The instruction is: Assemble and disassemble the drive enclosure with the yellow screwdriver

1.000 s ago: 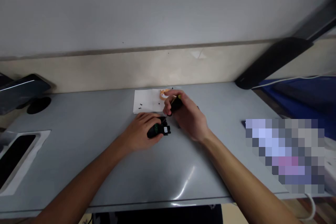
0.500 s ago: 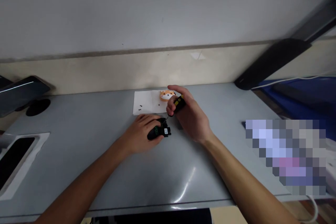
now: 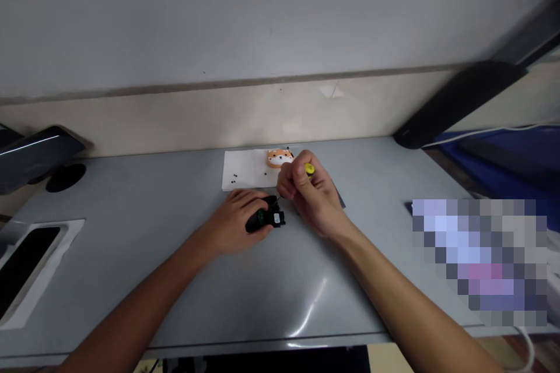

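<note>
1. While your left hand (image 3: 234, 218) lies curled over the small black device (image 3: 265, 218) near the middle of the tabletop (image 3: 131, 233), pinning it flat, your right hand (image 3: 312, 198) is closed around a screwdriver (image 3: 306, 172) with a yellow cap, its thin tip angled down to the device's far end.
2. If the tip rides out of its seat, I judge it could skid across the device and scratch it, or jab the fingers just beside it; a tilted shaft or too much push would cause that.
3. Should the left hand ease off, the device may spin or slide on the smooth tabletop, since nothing else holds it.
4. Loose screws are the other hazard: the tiny dark ones (image 3: 234, 175) lie on the white paper (image 3: 242, 169) toward the far edge, and a brush from your right wrist or a nudge to the paper could scatter them.
5. Counted: one device, one screwdriver, one sheet of paper, one orange animal-face trinket (image 3: 279, 158) at the paper's far right corner, and about five screws, though they are too small to count surely.
6. One black lamp arm (image 3: 455, 102) slants over the far right corner.
</note>
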{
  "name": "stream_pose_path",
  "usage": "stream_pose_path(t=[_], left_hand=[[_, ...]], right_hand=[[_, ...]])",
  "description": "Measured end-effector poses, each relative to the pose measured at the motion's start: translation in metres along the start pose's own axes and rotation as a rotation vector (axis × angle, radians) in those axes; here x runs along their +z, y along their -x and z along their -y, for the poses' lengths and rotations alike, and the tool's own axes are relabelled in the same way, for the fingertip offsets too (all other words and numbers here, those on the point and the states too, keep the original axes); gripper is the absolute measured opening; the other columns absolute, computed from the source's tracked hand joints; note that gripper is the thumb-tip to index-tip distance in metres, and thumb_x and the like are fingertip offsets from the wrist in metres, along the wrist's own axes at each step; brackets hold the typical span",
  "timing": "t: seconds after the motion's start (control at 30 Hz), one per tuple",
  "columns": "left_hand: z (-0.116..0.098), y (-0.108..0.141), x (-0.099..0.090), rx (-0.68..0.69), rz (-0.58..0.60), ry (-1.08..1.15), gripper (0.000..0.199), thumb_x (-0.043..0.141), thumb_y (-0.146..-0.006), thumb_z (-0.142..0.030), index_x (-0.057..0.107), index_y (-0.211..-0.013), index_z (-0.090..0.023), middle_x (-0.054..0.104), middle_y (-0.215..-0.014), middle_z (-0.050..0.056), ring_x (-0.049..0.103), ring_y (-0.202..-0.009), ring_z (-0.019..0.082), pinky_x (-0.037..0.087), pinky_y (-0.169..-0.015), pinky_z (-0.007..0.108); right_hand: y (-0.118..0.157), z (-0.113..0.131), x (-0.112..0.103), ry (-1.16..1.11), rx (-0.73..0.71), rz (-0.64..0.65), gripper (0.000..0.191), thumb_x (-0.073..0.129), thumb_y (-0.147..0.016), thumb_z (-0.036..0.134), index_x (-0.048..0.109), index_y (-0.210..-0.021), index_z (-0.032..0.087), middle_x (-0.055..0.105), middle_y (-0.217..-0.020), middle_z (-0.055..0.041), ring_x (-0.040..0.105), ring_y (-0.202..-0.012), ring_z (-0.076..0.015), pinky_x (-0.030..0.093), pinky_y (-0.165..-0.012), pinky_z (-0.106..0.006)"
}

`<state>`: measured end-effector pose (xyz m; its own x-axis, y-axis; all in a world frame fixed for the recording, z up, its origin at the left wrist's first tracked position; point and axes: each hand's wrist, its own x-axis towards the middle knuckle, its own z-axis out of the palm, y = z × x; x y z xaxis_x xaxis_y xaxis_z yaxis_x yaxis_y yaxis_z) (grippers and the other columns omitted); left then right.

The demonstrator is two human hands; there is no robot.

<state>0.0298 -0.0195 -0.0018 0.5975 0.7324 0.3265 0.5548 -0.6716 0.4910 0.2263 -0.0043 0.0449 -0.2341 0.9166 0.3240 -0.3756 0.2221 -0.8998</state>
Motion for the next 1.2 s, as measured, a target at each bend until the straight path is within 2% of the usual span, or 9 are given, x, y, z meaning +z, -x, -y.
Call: stream_pose_path(t=[0.17, 0.27, 0.37, 0.53, 0.7, 0.8, 0.87, 1.1, 1.2], left_hand=[[0.001, 0.001, 0.002, -0.029, 0.002, 0.003, 0.021, 0.072, -0.086, -0.025, 0.059, -0.103, -0.025, 0.067, -0.131, 0.006, 0.061, -0.122, 0.026, 0.045, -0.11, 0.048], [0.001, 0.001, 0.002, -0.04, 0.001, 0.005, 0.02, 0.072, -0.086, -0.024, 0.057, -0.1, -0.025, 0.067, -0.129, 0.005, 0.061, -0.121, 0.026, 0.046, -0.109, 0.048], [-0.001, 0.0, 0.002, -0.04, -0.008, 0.001, 0.019, 0.072, -0.087, -0.026, 0.056, -0.099, -0.024, 0.067, -0.13, 0.005, 0.061, -0.122, 0.026, 0.046, -0.109, 0.048], [-0.001, 0.001, 0.002, -0.026, -0.014, -0.002, 0.015, 0.069, -0.091, -0.029, 0.059, -0.101, -0.024, 0.067, -0.132, 0.006, 0.059, -0.126, 0.026, 0.045, -0.111, 0.047], [0.001, 0.0, 0.003, -0.009, -0.016, 0.001, 0.016, 0.071, -0.089, -0.027, 0.061, -0.101, -0.023, 0.066, -0.131, 0.006, 0.061, -0.122, 0.025, 0.046, -0.11, 0.046], [0.001, 0.001, 0.004, -0.011, -0.013, 0.0, 0.016, 0.071, -0.09, -0.027, 0.06, -0.101, -0.024, 0.066, -0.132, 0.005, 0.061, -0.122, 0.024, 0.045, -0.11, 0.045], [0.001, 0.001, 0.004, -0.011, -0.021, -0.002, 0.016, 0.071, -0.09, -0.027, 0.061, -0.101, -0.024, 0.065, -0.134, 0.005, 0.06, -0.123, 0.024, 0.045, -0.111, 0.045], [0.004, 0.003, 0.007, 0.012, -0.044, -0.005, 0.018, 0.072, -0.09, -0.028, 0.061, -0.103, -0.024, 0.065, -0.133, 0.005, 0.06, -0.123, 0.024, 0.045, -0.11, 0.043], [0.005, 0.002, 0.007, 0.016, -0.044, -0.006, 0.017, 0.071, -0.09, -0.029, 0.061, -0.103, -0.024, 0.067, -0.13, 0.005, 0.061, -0.121, 0.024, 0.045, -0.11, 0.044]], right_hand=[[-0.002, -0.002, 0.004, 0.041, 0.002, -0.046, 0.036, 0.058, -0.098, 0.057, 0.045, -0.083, 0.027, 0.042, -0.069, 0.0035, 0.04, -0.064, -0.0149, 0.039, -0.063, -0.031], [-0.003, 0.003, 0.006, -0.002, 0.053, -0.02, 0.041, 0.046, -0.1, 0.065, 0.055, -0.088, 0.027, 0.046, -0.072, 0.0005, 0.044, -0.067, -0.0166, 0.044, -0.067, -0.033], [-0.004, 0.007, 0.006, -0.041, 0.095, -0.03, 0.042, 0.04, -0.103, 0.062, 0.063, -0.096, 0.027, 0.049, -0.076, -0.0013, 0.048, -0.07, -0.018, 0.047, -0.071, -0.034], [-0.002, 0.001, 0.003, -0.029, 0.044, -0.071, 0.026, 0.066, -0.096, 0.047, 0.054, -0.087, 0.026, 0.058, -0.084, -0.0003, 0.055, -0.077, -0.0163, 0.047, -0.075, -0.033], [-0.004, -0.004, 0.001, -0.045, 0.036, -0.102, 0.022, 0.066, -0.096, 0.046, 0.053, -0.094, 0.029, 0.041, -0.066, 0.0056, 0.039, -0.06, -0.0138, 0.036, -0.06, -0.03], [-0.004, 0.0, 0.004, -0.07, 0.06, -0.052, 0.027, 0.052, -0.102, 0.054, 0.062, -0.106, 0.029, 0.044, -0.072, 0.0019, 0.042, -0.066, -0.0161, 0.04, -0.066, -0.032], [-0.004, 0.004, 0.006, -0.111, 0.095, -0.007, 0.033, 0.045, -0.104, 0.053, 0.066, -0.102, 0.027, 0.047, -0.076, -0.0005, 0.045, -0.071, -0.0167, 0.043, -0.07, -0.033], [0.0, 0.005, 0.003, -0.059, 0.093, 0.012, 0.027, 0.057, -0.101, 0.047, 0.059, -0.087, 0.024, 0.055, -0.087, -0.0016, 0.051, -0.078, -0.0156, 0.043, -0.075, -0.031], [0.0, 0.003, -0.001, -0.019, 0.09, 0.061, 0.024, 0.059, -0.101, 0.046, 0.052, -0.089, 0.026, 0.055, -0.079, 0.0012, 0.051, -0.071, -0.0151, 0.042, -0.07, -0.032]])
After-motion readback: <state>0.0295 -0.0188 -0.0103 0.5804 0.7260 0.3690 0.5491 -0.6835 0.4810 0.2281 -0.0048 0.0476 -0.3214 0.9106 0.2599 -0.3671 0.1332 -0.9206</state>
